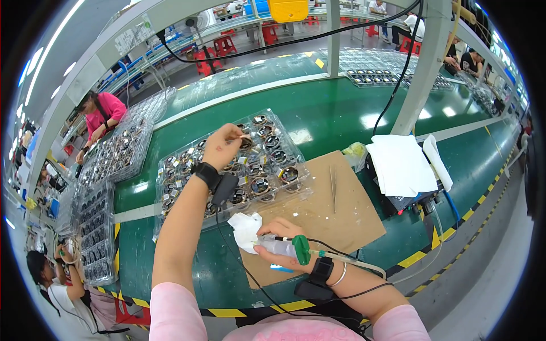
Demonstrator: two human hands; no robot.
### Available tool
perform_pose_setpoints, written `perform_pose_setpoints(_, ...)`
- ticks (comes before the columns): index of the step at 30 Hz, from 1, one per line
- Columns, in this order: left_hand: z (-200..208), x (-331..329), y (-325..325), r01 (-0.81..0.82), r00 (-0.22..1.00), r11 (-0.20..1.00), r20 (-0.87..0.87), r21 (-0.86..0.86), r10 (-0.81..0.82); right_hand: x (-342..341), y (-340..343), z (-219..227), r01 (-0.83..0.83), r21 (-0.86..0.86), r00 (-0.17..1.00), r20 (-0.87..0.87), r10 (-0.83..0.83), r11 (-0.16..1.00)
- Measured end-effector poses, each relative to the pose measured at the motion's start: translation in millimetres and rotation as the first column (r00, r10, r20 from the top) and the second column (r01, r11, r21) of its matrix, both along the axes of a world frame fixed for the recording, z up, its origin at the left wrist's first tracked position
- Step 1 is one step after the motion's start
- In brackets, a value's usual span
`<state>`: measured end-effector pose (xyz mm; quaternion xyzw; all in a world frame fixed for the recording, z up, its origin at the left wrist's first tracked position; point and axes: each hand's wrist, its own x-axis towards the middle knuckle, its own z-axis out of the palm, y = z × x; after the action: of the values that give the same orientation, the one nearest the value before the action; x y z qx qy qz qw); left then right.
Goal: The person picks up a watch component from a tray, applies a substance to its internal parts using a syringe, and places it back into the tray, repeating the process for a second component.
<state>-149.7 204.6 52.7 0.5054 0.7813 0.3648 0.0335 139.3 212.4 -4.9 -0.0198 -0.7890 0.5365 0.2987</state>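
My left hand (pixel 223 146) reaches over a clear plastic tray (pixel 304 196) whose pockets hold several round black electronic parts with wires. Its fingers are pinched at the edge of one round part (pixel 246 142) near the tray's far side. Nearer to me, my right hand (pixel 284 241) is wrapped around a clear dispensing syringe (pixel 277 246) with a green cap (pixel 301 250) and an air hose. A crumpled white tissue (pixel 245 230) lies against the syringe's front end and hides its tip.
Tweezers (pixel 333 190) lie on a brown board (pixel 355 210). To the right, white sheets (pixel 401 165) cover a box-shaped device. More filled trays (pixel 96 238) stand at left. A grey post (pixel 421 85) and hanging black cable (pixel 398 79) rise beyond. Co-workers sit at left.
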Motion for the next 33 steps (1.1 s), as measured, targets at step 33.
perform_pose_setpoints(33,-31.0,161.0,-204.5,0.153,0.320,0.981,0.933,0.120,-0.164,-1.5,1.9,15.0,-0.061,0.151,0.971,0.236,0.024,0.987)
